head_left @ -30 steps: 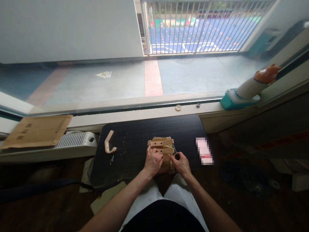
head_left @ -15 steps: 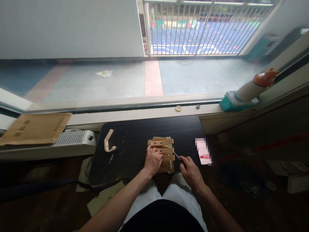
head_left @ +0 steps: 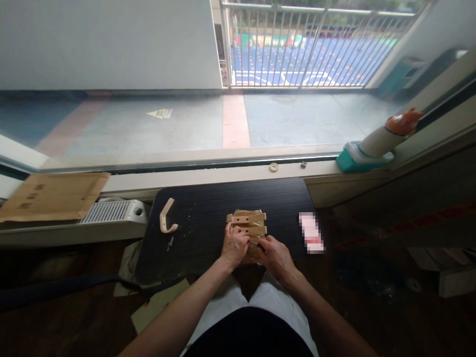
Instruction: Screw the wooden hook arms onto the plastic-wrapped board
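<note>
Several pale wooden hooks (head_left: pixel 256 218) lie side by side on a plastic-wrapped, yellowish-brown package (head_left: pixel 253 257), with dark holes showing in two of them. My left hand (head_left: pixel 235 247) is closed over their left part, its fingers pressing on the nearer hooks and hiding some of the wood. In my right hand (head_left: pixel 275 255) is a thin screwdriver (head_left: pixel 255 243). Its metal shaft points left, the tip by my left fingertips; my fist covers most of the handle. Another wooden hook (head_left: pixel 163 218) lies apart at the table's left, above a few small screws (head_left: pixel 170 243).
The black table (head_left: pixel 208 198) stands below a window sill (head_left: pixel 193 174). A pink, blurred-out item (head_left: pixel 311 233) lies at its right edge. The sill holds a tape roll (head_left: pixel 274 167) and a teal box (head_left: pixel 362 157). Brown cardboard (head_left: pixel 52 196) rests on a white radiator (head_left: pixel 115 212) to the left.
My right hand has moved left with the screwdriver, bringing its shaft from the hooks' right ends to beside my left fingers. My left hand stays on the hooks.
</note>
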`<control>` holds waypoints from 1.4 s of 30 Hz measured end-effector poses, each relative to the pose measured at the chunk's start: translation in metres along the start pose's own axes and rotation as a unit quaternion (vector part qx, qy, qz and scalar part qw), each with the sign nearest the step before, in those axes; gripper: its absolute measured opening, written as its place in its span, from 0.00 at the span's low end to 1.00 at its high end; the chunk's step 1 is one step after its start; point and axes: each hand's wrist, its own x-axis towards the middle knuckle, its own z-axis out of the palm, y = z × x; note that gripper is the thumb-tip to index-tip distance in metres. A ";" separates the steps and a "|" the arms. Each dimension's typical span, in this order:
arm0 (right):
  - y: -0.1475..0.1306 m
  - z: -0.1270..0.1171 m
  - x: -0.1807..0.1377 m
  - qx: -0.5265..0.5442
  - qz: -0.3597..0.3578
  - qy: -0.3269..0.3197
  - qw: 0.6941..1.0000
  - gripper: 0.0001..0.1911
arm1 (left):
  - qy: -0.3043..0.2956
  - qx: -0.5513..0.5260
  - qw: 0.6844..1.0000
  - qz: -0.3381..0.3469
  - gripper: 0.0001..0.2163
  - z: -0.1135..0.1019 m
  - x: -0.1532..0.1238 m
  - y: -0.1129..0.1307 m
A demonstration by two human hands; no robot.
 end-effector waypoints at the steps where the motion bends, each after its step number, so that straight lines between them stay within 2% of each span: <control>1: 0.000 0.001 0.001 0.000 -0.002 0.000 1.000 0.11 | 0.002 -0.001 1.000 0.000 0.07 0.000 0.000 0.000; 15: -0.003 0.001 0.006 0.016 -0.010 -0.007 1.000 0.11 | 0.002 0.009 1.000 0.003 0.08 0.001 0.001 0.000; 27: -0.004 -0.002 0.006 -0.026 -0.013 -0.007 1.000 0.13 | -0.002 -0.001 1.000 -0.005 0.07 0.000 0.001 0.001; 32: -0.007 -0.012 0.013 -0.094 -0.071 -0.053 0.992 0.14 | -0.012 0.013 1.000 -0.010 0.08 0.003 0.001 0.000; 37: -0.016 -0.029 0.031 -0.165 -0.161 -0.115 0.966 0.13 | -0.003 0.011 1.000 -0.009 0.07 0.007 0.001 -0.002; 42: -0.022 -0.033 0.050 -0.208 -0.212 -0.141 0.944 0.14 | -0.002 0.006 1.000 -0.022 0.06 0.009 0.002 -0.003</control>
